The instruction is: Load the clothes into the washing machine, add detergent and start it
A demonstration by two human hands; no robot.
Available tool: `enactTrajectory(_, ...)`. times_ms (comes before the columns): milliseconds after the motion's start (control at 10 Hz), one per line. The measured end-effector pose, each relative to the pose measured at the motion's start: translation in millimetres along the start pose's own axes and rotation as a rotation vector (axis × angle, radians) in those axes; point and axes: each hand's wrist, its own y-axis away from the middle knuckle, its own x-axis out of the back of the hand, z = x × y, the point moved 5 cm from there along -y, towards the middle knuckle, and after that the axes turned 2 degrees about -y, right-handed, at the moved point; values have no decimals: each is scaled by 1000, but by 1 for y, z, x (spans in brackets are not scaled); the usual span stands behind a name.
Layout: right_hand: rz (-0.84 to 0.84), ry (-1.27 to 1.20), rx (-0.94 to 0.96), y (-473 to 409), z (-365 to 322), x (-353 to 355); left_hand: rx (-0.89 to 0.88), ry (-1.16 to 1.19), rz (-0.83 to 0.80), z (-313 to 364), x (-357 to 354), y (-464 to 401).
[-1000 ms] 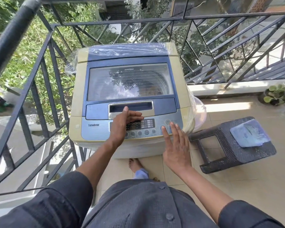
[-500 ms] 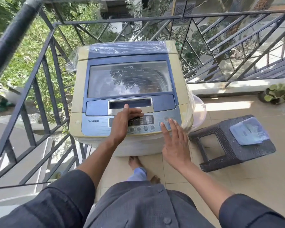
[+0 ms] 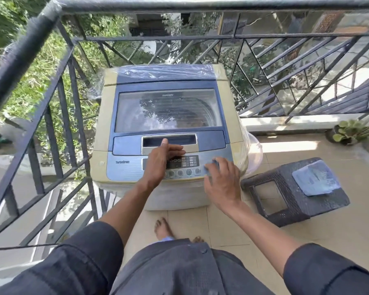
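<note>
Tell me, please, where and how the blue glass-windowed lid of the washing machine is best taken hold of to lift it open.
I would grip the blue glass-windowed lid by the silver recessed handle at its front edge, coming from the front with fingers hooked up under the recess. The left hand already reaches there with one finger. The lid lies flat and closed, and probably swings up from the front.
</note>
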Motion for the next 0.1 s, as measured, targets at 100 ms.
enactTrajectory(100,9,-32,42,-30,-18,6,-27,-15,11,7,3,-12)
